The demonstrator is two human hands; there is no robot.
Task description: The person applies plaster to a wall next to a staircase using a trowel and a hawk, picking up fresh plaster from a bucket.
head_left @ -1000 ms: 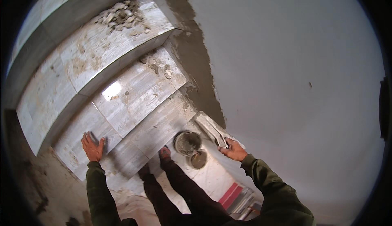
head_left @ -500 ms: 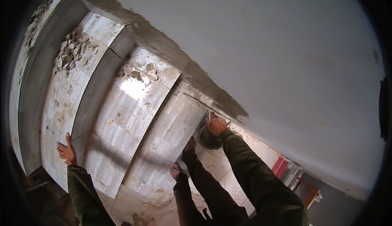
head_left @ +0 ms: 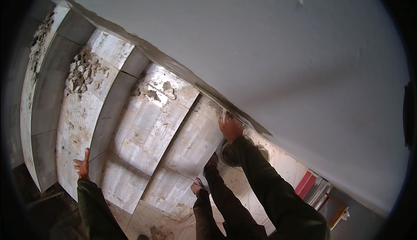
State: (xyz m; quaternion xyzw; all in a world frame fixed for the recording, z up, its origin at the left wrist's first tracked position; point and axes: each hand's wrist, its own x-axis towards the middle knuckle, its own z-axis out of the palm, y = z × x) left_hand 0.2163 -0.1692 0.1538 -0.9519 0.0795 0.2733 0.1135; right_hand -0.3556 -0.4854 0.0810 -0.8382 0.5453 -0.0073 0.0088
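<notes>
My left hand [head_left: 82, 167] rests with its fingers apart near the edge of a tiled stair tread [head_left: 74, 140]. Close to the foot of the grey wall [head_left: 282, 62], my right hand [head_left: 230, 128] is closed, and a small pale thing shows at its fingertips; its kind I cannot make out. This hand is beside the brown, unpainted mortar strip [head_left: 173, 64] along the wall's lower edge. Below the right wrist stands a dark round bucket [head_left: 229, 155], partly hidden by my forearm.
Rubble [head_left: 80, 73] lies on an upper tread, with more crumbs of mortar [head_left: 168, 91] on the tread below. My feet [head_left: 196, 187] stand by the lowest step near the bucket. Planks and a red panel [head_left: 305, 184] lean by the wall at lower right.
The view has shifted, so stairs and bucket sit lower and further right. My right hand has moved a little along the mortar strip; my left hand stays on the tread.
</notes>
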